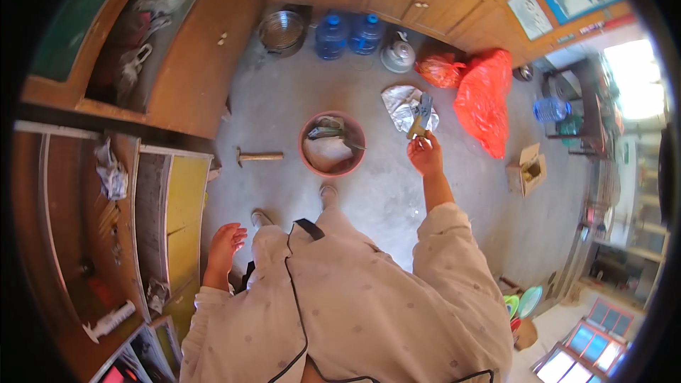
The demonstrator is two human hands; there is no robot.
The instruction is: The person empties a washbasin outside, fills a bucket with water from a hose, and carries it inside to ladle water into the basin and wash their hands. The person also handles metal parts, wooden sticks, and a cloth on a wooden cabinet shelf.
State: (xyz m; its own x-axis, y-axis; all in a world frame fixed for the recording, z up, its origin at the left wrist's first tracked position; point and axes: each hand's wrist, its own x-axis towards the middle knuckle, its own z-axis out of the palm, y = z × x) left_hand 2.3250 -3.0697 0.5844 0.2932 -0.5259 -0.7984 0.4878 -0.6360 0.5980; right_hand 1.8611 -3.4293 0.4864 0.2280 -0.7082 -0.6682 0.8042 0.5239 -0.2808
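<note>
My right hand point(425, 154) is raised in front of me, its fingers closed on a small tool with a yellowish-brown handle point(416, 128). A grey, flat part sticks up beyond the handle; its exact kind is unclear. Behind it on the floor lies a crumpled silver sheet or bag point(399, 104). My left hand point(227, 242) hangs at my left side, fingers loosely bent and apart, with nothing visible in it. Before my feet stands a reddish-pink basin point(360, 157) with a whitish bundle and other items inside. Left of the basin lies a hammer point(259, 157).
Blue water jugs point(331, 37), a metal kettle point(398, 54) and a steel pot point(281, 31) line the far cabinets. Red plastic bags point(485, 96) and an opened cardboard box point(527, 170) sit to the right. Wooden cabinets point(195, 50) border the left.
</note>
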